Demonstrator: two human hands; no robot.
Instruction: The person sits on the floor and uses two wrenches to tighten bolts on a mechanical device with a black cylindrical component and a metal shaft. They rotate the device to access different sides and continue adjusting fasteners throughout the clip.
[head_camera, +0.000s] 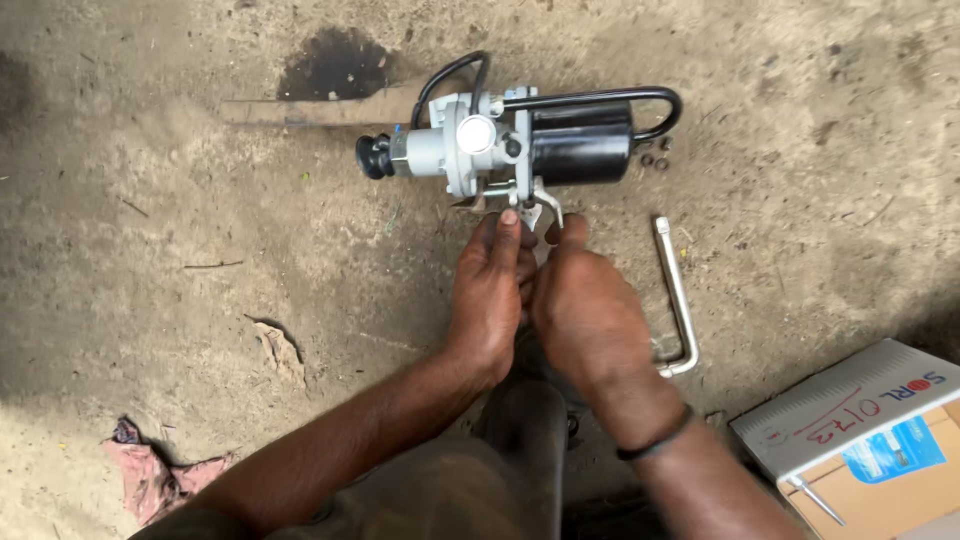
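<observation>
From the head camera, a grey-and-black pump-like unit (520, 140) with black hoses lies on the dirt floor (200, 250). The left hand (490, 290) and right hand (585, 310) meet just below it, both grips pinched on a small metal wrench (545, 210) at the unit's lower edge. A bent metal bar (678, 300) lies right, near a cardboard box (870, 440); a pink rag (150, 475) lies left

One pump assembly (520, 140), one bent bar (677, 300), one box (870, 440), one rag (150, 470), two hands (490, 290)
</observation>
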